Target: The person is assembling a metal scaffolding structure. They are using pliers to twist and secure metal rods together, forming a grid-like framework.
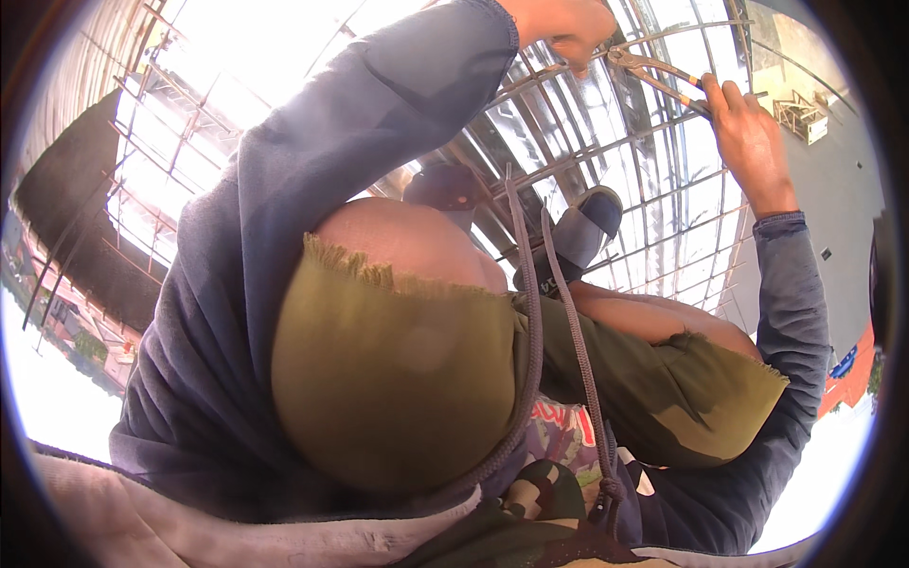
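A grid of thin steel bars [606, 161] lies under me over shiny sheet metal. My left hand [561, 24], reaching out of a blue sleeve, closes its fingers on a steel bar at a crossing near the top edge. Right beside those fingers are the jaws of a pair of pincers [653, 74], which touch the same crossing. My right hand [750, 137] grips the pincers' long handles. What lies between my left fingers is too small to tell.
My bent knees in frayed olive shorts [398, 369] fill the middle, with two dark shoes [585, 225] standing on the bars. Two grey hood cords [568, 312] hang in front. Grey concrete floor [833, 180] lies to the right, and a small metal frame [800, 115] stands on it.
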Tool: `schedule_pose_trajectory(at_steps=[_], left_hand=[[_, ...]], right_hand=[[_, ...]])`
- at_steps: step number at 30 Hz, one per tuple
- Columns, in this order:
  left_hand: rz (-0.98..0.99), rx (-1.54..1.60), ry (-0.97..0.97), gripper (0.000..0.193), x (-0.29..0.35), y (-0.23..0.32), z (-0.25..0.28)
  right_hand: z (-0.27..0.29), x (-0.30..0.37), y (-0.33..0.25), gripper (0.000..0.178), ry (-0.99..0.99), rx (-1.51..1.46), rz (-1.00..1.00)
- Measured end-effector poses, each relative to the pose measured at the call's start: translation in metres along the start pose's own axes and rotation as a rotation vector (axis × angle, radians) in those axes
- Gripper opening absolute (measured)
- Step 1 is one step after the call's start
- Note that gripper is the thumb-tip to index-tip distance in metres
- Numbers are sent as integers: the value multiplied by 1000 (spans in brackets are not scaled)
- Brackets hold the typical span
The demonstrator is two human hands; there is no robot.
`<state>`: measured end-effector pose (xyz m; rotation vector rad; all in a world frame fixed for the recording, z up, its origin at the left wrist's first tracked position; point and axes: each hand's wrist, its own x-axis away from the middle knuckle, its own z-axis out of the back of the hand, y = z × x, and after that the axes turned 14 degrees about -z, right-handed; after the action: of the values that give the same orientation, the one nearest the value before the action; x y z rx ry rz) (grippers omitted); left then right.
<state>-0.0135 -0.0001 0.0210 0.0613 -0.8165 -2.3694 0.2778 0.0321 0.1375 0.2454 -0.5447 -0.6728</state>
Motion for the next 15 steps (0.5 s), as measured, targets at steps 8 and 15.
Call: schedule_pose_trajectory(at_steps=[8,15], left_hand=[[15,-28,35,63,7,8,2],[-17,-51,95,66,7,15,0]], right_hand=[[-30,-17,24,39,93,-154,68],[-15,-3,17,28,-124,-297,-63]])
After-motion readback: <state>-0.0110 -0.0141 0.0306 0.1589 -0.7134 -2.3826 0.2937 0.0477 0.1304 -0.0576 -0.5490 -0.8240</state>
